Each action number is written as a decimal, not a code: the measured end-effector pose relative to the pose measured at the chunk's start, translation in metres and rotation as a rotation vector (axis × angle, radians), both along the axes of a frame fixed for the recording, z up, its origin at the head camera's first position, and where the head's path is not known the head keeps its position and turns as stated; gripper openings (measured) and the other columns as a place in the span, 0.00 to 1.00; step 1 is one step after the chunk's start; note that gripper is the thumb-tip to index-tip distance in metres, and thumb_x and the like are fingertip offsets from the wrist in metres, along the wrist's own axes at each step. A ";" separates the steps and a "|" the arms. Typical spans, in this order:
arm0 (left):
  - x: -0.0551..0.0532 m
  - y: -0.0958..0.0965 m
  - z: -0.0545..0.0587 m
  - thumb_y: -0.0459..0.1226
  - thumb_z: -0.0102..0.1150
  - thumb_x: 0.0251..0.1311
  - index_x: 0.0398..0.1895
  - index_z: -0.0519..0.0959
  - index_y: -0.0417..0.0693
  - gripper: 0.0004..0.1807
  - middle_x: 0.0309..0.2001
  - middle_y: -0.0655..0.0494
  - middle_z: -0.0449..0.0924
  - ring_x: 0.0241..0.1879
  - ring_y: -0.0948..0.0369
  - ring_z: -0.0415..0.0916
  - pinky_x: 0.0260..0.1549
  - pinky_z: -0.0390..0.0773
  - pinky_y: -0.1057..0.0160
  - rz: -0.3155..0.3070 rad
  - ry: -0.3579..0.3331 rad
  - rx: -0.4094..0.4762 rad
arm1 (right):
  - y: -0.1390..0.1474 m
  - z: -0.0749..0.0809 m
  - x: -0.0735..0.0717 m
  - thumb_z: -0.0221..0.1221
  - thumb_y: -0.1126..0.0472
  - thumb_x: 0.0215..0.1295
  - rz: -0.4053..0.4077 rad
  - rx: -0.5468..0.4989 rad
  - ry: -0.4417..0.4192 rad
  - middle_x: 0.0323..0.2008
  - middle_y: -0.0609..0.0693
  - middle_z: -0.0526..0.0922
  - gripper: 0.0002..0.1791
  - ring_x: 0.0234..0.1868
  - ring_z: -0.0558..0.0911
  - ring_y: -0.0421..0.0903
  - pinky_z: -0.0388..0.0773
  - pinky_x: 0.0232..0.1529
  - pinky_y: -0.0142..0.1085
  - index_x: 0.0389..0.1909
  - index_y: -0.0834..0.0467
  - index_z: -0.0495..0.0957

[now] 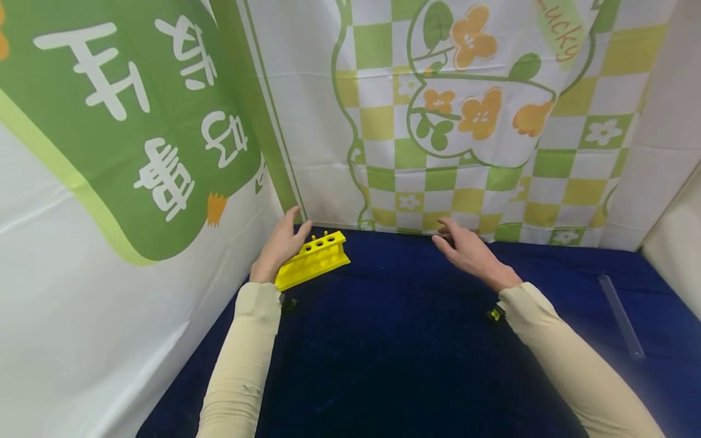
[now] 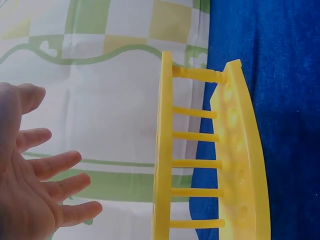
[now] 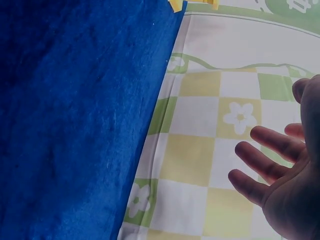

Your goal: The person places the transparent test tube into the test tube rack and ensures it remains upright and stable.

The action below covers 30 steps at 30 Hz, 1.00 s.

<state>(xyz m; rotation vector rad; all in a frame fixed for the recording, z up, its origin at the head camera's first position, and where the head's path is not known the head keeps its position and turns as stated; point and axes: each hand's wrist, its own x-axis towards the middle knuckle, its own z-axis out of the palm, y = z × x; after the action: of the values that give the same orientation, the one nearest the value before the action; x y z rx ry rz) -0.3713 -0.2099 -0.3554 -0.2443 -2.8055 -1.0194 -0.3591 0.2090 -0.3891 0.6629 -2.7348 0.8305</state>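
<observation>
A yellow test tube rack (image 1: 314,263) stands on the blue cloth at the left, near the back corner. Above and beside it is my left hand (image 1: 280,246), its fingers spread; the left wrist view shows a gap between that hand (image 2: 35,185) and the rack (image 2: 245,165). My right hand (image 1: 465,248) hovers over the back of the cloth with loosely bent fingers and holds nothing. On the far right lies a clear tube (image 1: 622,317), well away from the right hand. Part of the rack is hidden behind the left hand in the head view.
Dark blue cloth (image 1: 383,340) covers the table. A printed, checked curtain (image 1: 416,176) rises along the back edge, and a white and green one (image 1: 181,292) closes off the left side. Another pale wall stands at the right edge.
</observation>
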 end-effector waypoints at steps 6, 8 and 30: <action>0.002 -0.007 -0.001 0.58 0.39 0.73 0.79 0.44 0.55 0.39 0.77 0.43 0.52 0.74 0.44 0.55 0.70 0.59 0.38 0.026 -0.005 0.048 | -0.004 0.000 -0.002 0.48 0.47 0.76 -0.001 -0.008 0.003 0.61 0.64 0.76 0.33 0.60 0.78 0.60 0.75 0.57 0.58 0.74 0.60 0.55; 0.002 -0.009 -0.003 0.59 0.39 0.72 0.79 0.44 0.57 0.39 0.76 0.43 0.52 0.73 0.44 0.55 0.69 0.59 0.37 0.040 -0.009 0.055 | -0.005 0.000 -0.002 0.48 0.47 0.76 -0.002 -0.011 -0.005 0.61 0.64 0.76 0.33 0.60 0.77 0.60 0.75 0.58 0.58 0.74 0.60 0.55; 0.013 -0.027 -0.003 0.64 0.37 0.69 0.79 0.43 0.66 0.40 0.78 0.49 0.48 0.77 0.46 0.49 0.71 0.57 0.38 0.131 -0.099 0.269 | -0.024 -0.004 -0.002 0.46 0.43 0.76 -0.006 -0.049 -0.016 0.60 0.61 0.78 0.34 0.60 0.77 0.60 0.74 0.59 0.58 0.73 0.59 0.56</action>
<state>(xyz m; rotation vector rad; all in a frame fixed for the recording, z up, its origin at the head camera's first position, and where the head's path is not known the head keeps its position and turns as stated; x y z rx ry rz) -0.3588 -0.2370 -0.3588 0.0217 -2.6837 -1.3920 -0.3610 0.1854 -0.3929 0.6408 -2.7194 0.9023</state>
